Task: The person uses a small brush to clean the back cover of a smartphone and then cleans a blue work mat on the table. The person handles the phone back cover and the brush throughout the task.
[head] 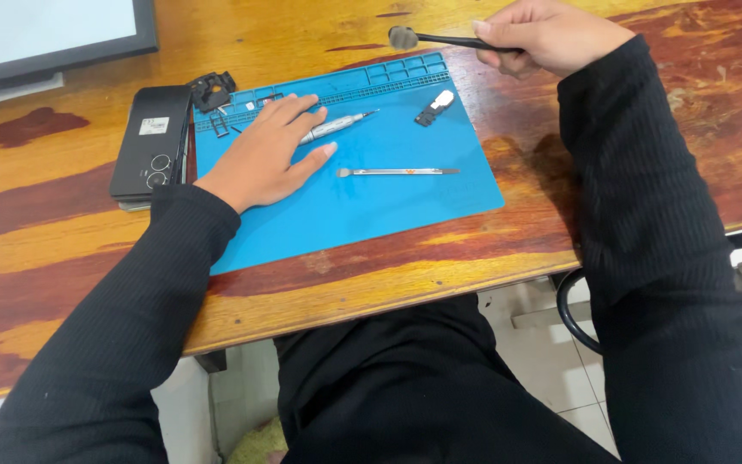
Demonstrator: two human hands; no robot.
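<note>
Head view
Left hand: your left hand [261,155] lies flat, palm down, on the blue mat [371,202], fingers [301,105] spread wide and holding nothing; the fingertips touch the silver screwdriver [333,126].
Right hand: your right hand [543,34] is raised over the far edge of the desk [319,275], fingers pinched narrow around the thin black handle of a small brush [440,38].
Brush: slim dark stem, a rounded grey tuft at its left end, hanging just beyond the mat's top edge.
Screwdriver: short, round metal barrel with a fine tip, lying slantwise on the mat, its tip pointing up and to the right.
Metal pry tool: flat, narrow, shiny spudger [397,172] lying level on the mat just right of your left fingertips, not touched.
Small part: a dark little component with a white end [434,107] sits on the mat near the top right, apart from both hands.
Mat: smooth rubbery blue sheet, rectangular, with moulded compartments along its far edge.
Phone: black, glossy phone [151,142] lying back up, just left of the mat, beside your left wrist.
Clamp: small black angular piece [211,90] at the mat's top left corner.
Desk: varnished wood, worn, orange and dark red patches.
Sleeves: black ribbed knit on both arms.
</note>
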